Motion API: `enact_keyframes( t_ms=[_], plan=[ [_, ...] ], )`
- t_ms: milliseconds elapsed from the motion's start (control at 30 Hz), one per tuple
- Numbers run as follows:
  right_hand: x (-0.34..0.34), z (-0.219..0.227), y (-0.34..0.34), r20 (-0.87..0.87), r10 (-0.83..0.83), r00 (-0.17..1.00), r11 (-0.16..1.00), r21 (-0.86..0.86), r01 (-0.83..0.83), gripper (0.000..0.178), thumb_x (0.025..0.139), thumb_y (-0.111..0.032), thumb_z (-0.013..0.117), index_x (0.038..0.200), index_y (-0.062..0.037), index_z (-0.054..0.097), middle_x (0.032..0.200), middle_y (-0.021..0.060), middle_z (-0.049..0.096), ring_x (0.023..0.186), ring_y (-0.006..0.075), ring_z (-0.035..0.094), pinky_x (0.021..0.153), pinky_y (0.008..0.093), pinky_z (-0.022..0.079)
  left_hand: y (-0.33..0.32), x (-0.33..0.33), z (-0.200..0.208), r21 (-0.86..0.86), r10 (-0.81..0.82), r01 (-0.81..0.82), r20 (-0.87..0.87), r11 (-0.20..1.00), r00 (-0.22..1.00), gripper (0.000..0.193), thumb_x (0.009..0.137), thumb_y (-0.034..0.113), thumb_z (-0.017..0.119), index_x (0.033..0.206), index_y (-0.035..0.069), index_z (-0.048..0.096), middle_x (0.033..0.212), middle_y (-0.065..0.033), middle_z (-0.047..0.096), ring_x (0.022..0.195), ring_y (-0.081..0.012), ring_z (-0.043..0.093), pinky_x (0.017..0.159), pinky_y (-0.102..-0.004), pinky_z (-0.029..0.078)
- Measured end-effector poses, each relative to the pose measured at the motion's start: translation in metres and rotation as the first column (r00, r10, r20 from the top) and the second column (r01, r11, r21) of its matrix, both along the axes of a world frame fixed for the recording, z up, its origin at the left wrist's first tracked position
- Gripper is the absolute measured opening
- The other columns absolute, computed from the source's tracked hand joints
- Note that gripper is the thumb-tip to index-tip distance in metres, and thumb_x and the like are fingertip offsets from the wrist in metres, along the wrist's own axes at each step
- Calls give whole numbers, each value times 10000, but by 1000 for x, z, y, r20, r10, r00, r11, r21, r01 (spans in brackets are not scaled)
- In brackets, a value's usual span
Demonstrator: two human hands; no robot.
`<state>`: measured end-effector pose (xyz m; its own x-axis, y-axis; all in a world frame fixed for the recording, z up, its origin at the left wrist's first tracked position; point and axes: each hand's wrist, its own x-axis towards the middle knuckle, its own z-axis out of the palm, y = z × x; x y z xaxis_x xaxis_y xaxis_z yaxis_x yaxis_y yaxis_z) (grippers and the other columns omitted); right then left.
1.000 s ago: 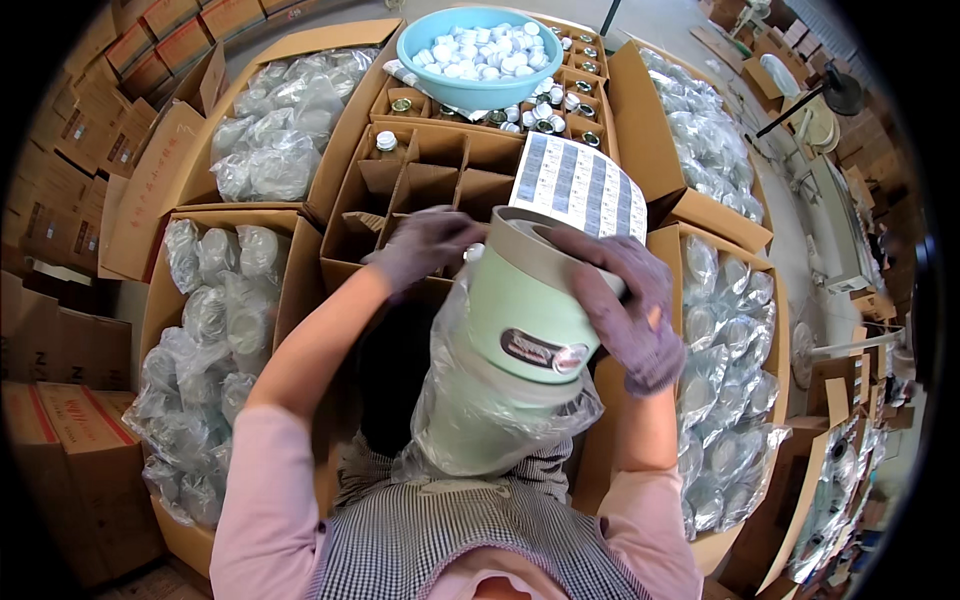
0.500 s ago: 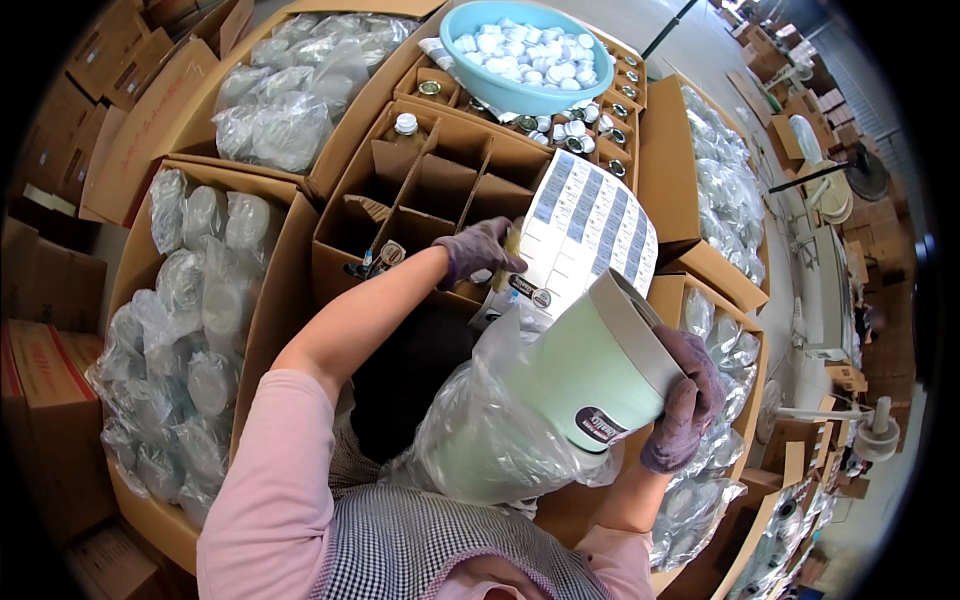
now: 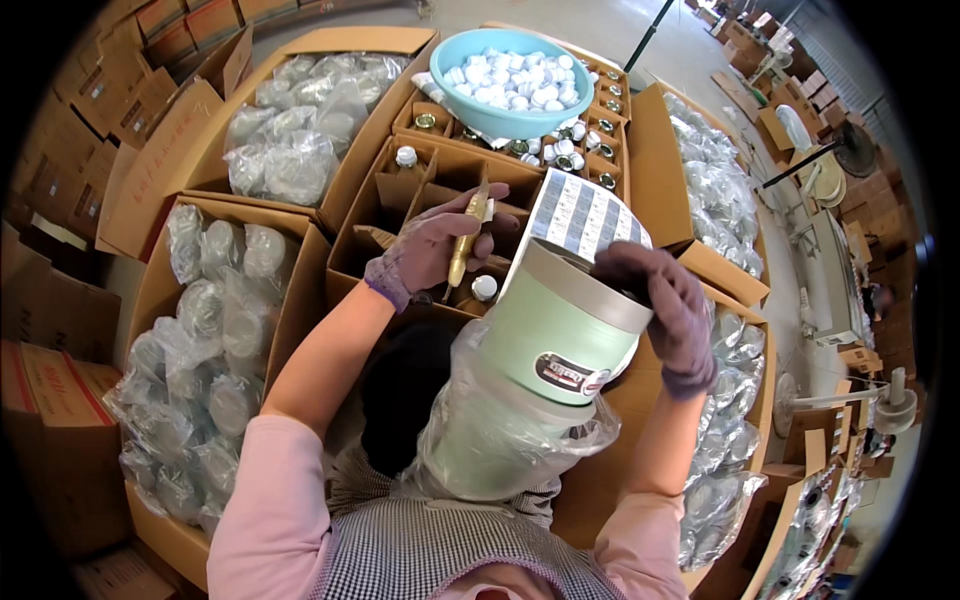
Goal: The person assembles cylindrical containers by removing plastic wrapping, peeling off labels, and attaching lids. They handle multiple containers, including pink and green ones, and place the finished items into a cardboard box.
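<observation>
golden tool (image 3: 464, 243) in left grip (image 3: 430, 245)

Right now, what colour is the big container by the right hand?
The container is pale green with a grey rim, clearest in head view.

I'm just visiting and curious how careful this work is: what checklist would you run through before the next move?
1. Gold tool held by the left hand's fingers: ok.
2. Right hand's fingers at the rim of the green container: ok; firmness of grip, cannot tell.
3. Dark badge uncovered by the clear plastic: ok, the plastic sits lower.
4. Printed sheet fully visible: not ok, the container hides part.
5. Container's inside empty: cannot tell, mostly hidden.
</observation>
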<state>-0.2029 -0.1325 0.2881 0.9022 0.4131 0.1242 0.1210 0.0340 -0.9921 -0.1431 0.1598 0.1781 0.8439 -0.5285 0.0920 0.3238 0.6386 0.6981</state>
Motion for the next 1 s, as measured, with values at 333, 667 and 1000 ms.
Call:
enact_keyframes(
  t_ms=[333,667,1000],
  plan=[
    [82,20,74,-146,69,987,918,-377,-120,356,848,-224,724,1116,10,719,920,42,695,772,82,596,705,229,486,-13,10,23,211,86,-154,299,965,950,545,905,181,488,1426,29,445,1442,-150,487,1138,-207,556,951,-309,462],
    [111,-30,50,53,-23,998,960,-278,36,178,837,-188,752,855,-12,732,734,8,663,668,75,569,631,254,484,-30,11,37,345,212,-436,527,832,823,460,952,191,462,1363,-6,528,1481,-181,465,1320,-237,486,1059,-301,410],
    [41,-193,-50,636,272,723,5,-752,660,158,908,-164,558,1014,-167,676,1000,24,655,945,197,656,822,389,503,-22,-25,57,387,191,-461,563,798,804,429,968,346,561,1166,-29,625,1120,-115,657,985,-166,607,855,-280,479]
  ],
)
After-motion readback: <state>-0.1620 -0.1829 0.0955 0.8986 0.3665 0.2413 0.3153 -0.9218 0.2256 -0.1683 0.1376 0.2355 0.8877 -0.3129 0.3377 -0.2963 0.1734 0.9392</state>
